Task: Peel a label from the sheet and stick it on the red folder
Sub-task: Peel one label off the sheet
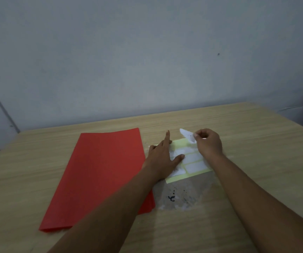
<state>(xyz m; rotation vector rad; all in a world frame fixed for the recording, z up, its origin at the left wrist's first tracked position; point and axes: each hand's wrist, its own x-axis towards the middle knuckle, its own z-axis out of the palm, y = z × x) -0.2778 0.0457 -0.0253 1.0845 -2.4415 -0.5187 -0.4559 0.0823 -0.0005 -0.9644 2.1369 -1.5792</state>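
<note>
A red folder [99,174] lies flat on the wooden table, left of centre. Just to its right lies a yellow-backed label sheet [192,161] with white labels on it. My left hand [162,156] lies flat on the sheet's left part, fingers spread, pressing it down. My right hand [208,142] is at the sheet's far right corner, thumb and fingers pinched on a white label [187,135] that curls up off the backing.
The wooden table [247,136] reaches back to a grey wall. A scuffed grey patch with black ink marks [180,194] sits on the table just below the sheet. A dark object shows at the far right edge.
</note>
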